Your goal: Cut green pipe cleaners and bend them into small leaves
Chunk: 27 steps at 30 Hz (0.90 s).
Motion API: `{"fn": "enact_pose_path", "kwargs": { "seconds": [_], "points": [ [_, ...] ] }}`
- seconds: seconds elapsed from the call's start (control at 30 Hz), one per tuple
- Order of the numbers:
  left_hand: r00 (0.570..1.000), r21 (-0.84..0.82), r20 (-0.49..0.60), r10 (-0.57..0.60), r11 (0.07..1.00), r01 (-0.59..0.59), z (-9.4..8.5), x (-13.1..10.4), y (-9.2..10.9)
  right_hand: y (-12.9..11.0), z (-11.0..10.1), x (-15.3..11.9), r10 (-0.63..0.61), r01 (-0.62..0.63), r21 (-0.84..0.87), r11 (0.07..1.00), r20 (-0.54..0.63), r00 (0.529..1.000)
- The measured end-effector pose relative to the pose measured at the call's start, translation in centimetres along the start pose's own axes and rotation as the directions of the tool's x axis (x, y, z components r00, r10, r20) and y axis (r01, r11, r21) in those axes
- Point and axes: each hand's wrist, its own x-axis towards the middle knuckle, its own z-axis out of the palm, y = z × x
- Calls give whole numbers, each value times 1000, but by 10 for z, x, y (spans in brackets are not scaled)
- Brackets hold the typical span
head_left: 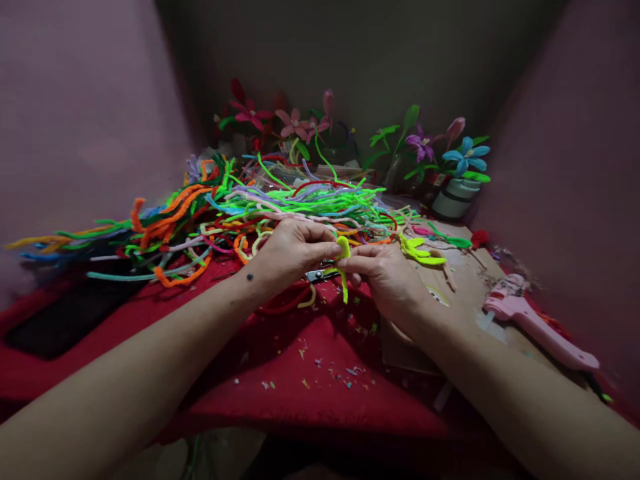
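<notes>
A bent yellow pipe cleaner is pinched between my two hands, its short tail hanging down. My left hand holds its upper loop with thumb and finger. From the other side, my right hand grips it lower down. Behind and below the fingers lie scissors, partly hidden, with red handles on the cloth. Just beyond my right hand rests a cluster of yellow pipe-cleaner petals.
A heap of colourful pipe cleaners spreads behind my hands. A pink glue gun lies on cardboard at right. Pipe-cleaner flowers stand at the back, and a dark flat object lies left. Scraps dot the red cloth.
</notes>
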Motion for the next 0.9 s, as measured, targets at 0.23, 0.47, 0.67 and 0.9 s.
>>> {"fn": "enact_pose_path", "kwargs": {
  "seconds": [0.23, 0.47, 0.67, 0.9],
  "points": [
    [999, -36, 40, 23, 999, -21, 3, -2, 1, 0, 1, 0, -32, 32, 15, 999, -5, 999],
    [928, 197, -147, 343, 929, -313, 11, -7, -10, 1, 3, -1, -15, 15, 30, 999, 17, 1000],
    [744, 453, -92, 662, 693, -560, 10, -10, -14, 6, 2, 0, -40, 32, 88, 996, 90, 995],
    [681, 533, -37, 731, 591, -605, 9, -7, -14, 11, 2, 1, -51, 40, 93, 995, 120, 991]
  ]
}}
